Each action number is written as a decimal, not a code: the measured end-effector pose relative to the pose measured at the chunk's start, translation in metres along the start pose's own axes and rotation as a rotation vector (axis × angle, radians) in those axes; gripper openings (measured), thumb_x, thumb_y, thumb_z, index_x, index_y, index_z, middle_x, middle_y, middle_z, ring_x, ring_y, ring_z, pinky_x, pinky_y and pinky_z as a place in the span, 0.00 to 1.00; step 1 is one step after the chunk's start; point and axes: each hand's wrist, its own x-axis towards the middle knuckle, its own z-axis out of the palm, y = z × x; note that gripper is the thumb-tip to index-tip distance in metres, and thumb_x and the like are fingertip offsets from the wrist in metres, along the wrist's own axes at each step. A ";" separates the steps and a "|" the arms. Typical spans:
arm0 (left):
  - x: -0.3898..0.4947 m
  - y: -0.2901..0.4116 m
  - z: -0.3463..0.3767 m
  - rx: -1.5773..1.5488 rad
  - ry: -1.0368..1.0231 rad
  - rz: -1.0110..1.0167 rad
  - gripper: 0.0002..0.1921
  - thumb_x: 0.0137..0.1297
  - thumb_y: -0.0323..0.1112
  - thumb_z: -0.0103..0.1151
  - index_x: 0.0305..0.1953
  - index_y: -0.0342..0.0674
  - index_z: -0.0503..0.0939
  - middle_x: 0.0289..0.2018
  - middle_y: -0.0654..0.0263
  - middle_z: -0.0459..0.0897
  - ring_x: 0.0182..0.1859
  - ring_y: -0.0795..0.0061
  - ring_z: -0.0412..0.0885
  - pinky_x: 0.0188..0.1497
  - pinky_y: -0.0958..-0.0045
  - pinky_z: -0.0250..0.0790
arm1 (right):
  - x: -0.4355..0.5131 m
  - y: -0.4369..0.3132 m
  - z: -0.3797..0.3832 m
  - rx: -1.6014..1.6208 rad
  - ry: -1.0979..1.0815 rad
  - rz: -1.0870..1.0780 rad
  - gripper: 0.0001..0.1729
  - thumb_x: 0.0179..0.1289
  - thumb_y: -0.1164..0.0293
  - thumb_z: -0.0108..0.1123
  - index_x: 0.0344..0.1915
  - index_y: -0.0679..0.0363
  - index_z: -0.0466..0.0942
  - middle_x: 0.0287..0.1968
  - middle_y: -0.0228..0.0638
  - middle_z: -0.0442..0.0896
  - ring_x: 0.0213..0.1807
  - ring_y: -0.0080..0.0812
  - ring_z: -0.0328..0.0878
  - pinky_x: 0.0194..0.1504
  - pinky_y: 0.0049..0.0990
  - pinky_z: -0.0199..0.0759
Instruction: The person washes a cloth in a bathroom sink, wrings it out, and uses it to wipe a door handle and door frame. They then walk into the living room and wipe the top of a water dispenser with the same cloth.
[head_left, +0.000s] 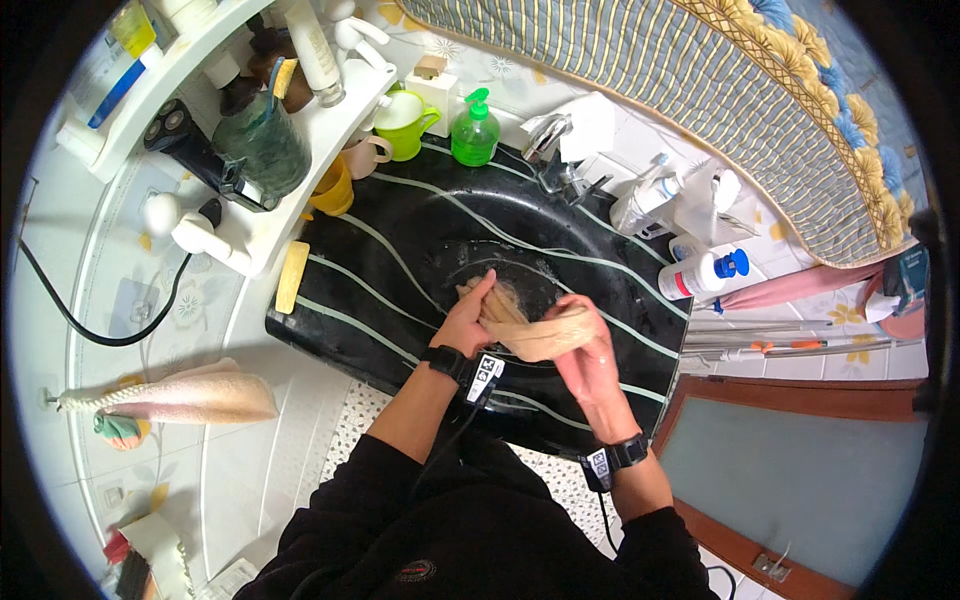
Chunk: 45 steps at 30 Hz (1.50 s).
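Note:
Over the black basin (390, 240) with pale wavy stripes, both hands hold a beige length of thin, soft material (540, 339). Whether it is fabric or fibre cannot be told. My left hand (463, 324) grips its bunched end, thumb on top, low in the bowl. The other end loops across to my right hand (592, 352), which lies to the right with the band draped over its palm and fingers. Foam and water spots show around the bunched end, and the drain is hidden. Each wrist wears a black strap with a printed tag.
Behind the bowl stands a chrome faucet (574, 184), left of it a green pump bottle (475, 131). A lime mug (405, 124) and a yellow cup (332, 187) line the left rim near a yellow bar (292, 277). A white blue-capped bottle (694, 275) stands right. A white shelf (330, 127) overhangs the left.

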 end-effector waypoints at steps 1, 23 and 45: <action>-0.003 0.000 0.000 0.049 -0.005 -0.005 0.15 0.72 0.46 0.63 0.48 0.41 0.80 0.49 0.60 0.85 0.53 0.62 0.84 0.58 0.56 0.78 | -0.004 -0.005 -0.011 0.003 0.058 -0.004 0.24 0.63 0.69 0.62 0.58 0.62 0.72 0.48 0.38 0.81 0.52 0.35 0.81 0.59 0.35 0.76; -0.040 0.004 0.009 0.295 -0.269 -0.149 0.22 0.68 0.35 0.65 0.61 0.37 0.74 0.49 0.63 0.85 0.48 0.72 0.85 0.53 0.69 0.78 | 0.063 0.076 -0.086 0.275 0.036 0.441 0.37 0.76 0.42 0.47 0.70 0.60 0.67 0.69 0.43 0.73 0.70 0.44 0.69 0.73 0.45 0.58; -0.010 -0.021 0.010 1.548 -0.007 0.452 0.22 0.60 0.46 0.67 0.50 0.37 0.82 0.44 0.51 0.87 0.47 0.55 0.85 0.50 0.58 0.76 | 0.131 0.082 -0.087 -0.455 0.309 0.527 0.05 0.68 0.72 0.63 0.41 0.59 0.81 0.33 0.29 0.81 0.33 0.24 0.78 0.31 0.26 0.75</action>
